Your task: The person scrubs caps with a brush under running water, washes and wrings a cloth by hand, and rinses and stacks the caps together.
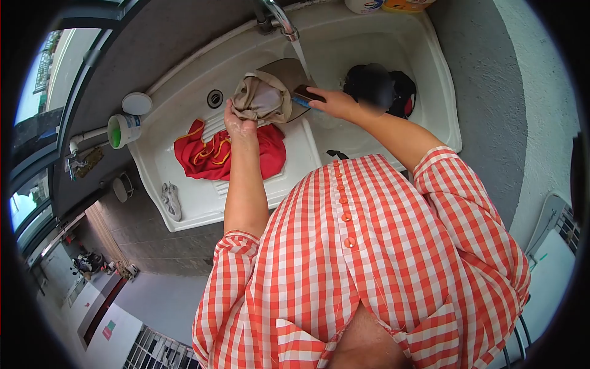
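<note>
My left hand [239, 121] grips the edge of a beige cap [263, 97], turned with its inside facing up. The cap's brim [284, 72] points toward the faucet. In my right hand [335, 103] is a scrub brush [305, 95] with a dark back and blue bristles, held against or just beside the brim; I cannot tell whether they touch. Below my left hand, a red cloth garment [206, 150] with yellow trim lies on the ridged washboard of the white sink [295, 147]. A dark bundle [375, 86] sits in the basin to the right.
Water runs from the metal faucet [286, 24] into the basin. A drain [215, 98] lies to the left, and a small greyish-white item [171, 200] is at the sink's left corner. An opened tub [123, 130] with green contents stands past the left rim. Containers [364, 5] stand behind the sink.
</note>
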`<action>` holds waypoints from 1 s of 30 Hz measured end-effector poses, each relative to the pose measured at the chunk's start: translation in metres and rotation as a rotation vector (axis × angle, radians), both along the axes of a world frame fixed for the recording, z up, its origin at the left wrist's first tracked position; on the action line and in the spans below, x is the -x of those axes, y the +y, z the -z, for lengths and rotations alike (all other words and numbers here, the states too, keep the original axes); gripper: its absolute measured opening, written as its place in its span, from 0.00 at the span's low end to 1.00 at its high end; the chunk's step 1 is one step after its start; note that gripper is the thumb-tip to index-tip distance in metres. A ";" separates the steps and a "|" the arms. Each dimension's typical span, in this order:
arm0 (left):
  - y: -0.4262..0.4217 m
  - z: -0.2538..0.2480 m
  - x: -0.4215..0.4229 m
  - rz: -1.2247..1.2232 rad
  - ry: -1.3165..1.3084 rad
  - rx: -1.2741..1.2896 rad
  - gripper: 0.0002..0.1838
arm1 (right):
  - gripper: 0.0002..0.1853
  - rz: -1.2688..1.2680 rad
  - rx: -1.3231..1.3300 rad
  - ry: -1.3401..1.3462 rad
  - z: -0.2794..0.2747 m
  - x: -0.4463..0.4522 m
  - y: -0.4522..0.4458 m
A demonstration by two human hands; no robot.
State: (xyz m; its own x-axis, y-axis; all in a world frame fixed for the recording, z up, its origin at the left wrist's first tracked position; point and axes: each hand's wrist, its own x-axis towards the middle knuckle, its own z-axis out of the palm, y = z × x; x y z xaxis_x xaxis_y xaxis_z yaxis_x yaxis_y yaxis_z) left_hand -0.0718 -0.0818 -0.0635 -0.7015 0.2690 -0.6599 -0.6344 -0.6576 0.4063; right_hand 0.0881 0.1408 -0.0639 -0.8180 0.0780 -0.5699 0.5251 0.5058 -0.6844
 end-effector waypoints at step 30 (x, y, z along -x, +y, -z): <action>-0.244 0.022 -0.009 0.321 0.502 1.972 0.47 | 0.35 0.848 0.053 0.073 0.015 -0.089 0.064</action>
State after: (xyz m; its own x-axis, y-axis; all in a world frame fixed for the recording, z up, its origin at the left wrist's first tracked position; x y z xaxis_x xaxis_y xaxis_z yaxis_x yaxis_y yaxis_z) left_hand -0.0630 -0.3259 -0.0850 -0.9571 -0.2870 0.0410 -0.2453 0.8769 0.4134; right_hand 0.1770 0.2045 -0.0790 -0.5297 0.6557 -0.5381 0.6651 -0.0727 -0.7432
